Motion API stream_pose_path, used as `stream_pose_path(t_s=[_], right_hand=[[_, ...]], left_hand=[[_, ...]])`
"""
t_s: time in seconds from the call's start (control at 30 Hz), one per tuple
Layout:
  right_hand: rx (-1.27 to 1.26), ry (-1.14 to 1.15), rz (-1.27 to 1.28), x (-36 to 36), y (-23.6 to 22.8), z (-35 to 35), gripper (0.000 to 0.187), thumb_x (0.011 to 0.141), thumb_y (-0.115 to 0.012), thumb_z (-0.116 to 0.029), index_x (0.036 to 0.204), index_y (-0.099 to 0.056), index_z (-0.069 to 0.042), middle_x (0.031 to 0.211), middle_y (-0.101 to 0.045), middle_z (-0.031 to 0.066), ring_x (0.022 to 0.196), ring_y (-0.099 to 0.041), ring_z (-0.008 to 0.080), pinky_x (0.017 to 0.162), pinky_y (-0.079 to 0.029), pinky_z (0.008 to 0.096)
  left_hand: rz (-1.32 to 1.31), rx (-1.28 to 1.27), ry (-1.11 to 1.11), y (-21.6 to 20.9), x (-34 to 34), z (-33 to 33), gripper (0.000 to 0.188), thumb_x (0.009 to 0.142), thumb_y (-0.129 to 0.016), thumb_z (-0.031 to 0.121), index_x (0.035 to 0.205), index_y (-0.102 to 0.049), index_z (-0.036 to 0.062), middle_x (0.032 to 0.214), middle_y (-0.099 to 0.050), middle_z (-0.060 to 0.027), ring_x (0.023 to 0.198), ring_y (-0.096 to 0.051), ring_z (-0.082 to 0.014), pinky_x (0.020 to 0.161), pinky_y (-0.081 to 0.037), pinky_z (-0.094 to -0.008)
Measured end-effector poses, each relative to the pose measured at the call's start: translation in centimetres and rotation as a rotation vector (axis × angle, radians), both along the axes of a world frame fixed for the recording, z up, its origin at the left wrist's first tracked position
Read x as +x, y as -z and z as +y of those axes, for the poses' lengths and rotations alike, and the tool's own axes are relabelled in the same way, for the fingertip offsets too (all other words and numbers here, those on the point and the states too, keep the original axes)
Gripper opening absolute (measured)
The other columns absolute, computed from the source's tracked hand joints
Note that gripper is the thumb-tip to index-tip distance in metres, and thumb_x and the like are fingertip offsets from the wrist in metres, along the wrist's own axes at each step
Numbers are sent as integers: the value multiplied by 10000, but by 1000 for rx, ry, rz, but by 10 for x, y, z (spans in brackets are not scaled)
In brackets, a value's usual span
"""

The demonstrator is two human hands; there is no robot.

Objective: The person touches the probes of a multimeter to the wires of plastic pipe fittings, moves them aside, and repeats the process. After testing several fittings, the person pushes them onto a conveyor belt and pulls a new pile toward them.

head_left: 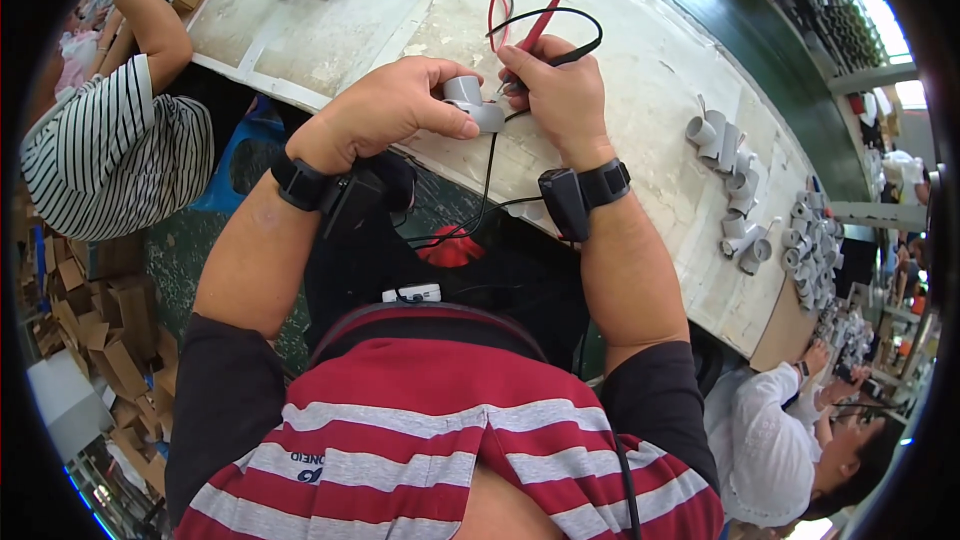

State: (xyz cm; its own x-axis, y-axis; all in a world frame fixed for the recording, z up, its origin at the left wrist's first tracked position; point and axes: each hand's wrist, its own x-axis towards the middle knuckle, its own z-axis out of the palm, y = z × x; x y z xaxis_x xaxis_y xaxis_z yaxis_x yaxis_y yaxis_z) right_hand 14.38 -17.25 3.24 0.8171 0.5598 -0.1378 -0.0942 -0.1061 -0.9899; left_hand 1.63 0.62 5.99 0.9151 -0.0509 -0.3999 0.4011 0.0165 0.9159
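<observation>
Head view: your left hand (385, 105) is closed around a grey part (472, 103) above the bench (640, 80) edge. Your right hand (560, 90), just right of it, pinches red and black probes (530, 45) angled down-left, tips at the part.

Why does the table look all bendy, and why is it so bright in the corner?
In the head view, the fisheye lens curves the white table toward the picture's rim and leaves black corners. Window light at upper right glares to white. The middle is sharp: the left hand holding a small grey part, the right hand pinching red and black probes.
</observation>
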Motion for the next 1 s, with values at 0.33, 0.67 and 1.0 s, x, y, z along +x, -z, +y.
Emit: stream_pose_path(t_s=[0.33, 0.67, 1.0], right_hand=[[52, -7, 56, 3, 1, 1, 220, 962, -769, -204, 975, -743, 15, 787, -720, 56, 616, -632, 91, 549, -511, 233], [14, 1, 58, 4, 1, 1, 211, 955, -771, -192, 976, -742, 16, 790, -721, 56, 616, -633, 90, 550, -513, 233], [-39, 12, -1, 4, 0, 0, 205, 950, -775, -194, 957, -747, 9, 786, -721, 48, 614, -628, 87, 552, -511, 230]], left_hand=[[-47, -21, -14, 1, 5, 2, 560, 791, -843, 116, 1293, -663, -54, 1065, -699, -82, 951, -634, -141, 859, -497, -260], [4, 14, 53, -4, 11, 10, 697, 798, -822, 74, 1431, -564, -64, 1213, -666, -97, 1090, -623, -165, 1014, -483, -292], [-46, -23, 62, 2, 10, 13, 709, 797, -793, 57, 1452, -535, -34, 1230, -655, -93, 1078, -621, -157, 997, -493, -289]])
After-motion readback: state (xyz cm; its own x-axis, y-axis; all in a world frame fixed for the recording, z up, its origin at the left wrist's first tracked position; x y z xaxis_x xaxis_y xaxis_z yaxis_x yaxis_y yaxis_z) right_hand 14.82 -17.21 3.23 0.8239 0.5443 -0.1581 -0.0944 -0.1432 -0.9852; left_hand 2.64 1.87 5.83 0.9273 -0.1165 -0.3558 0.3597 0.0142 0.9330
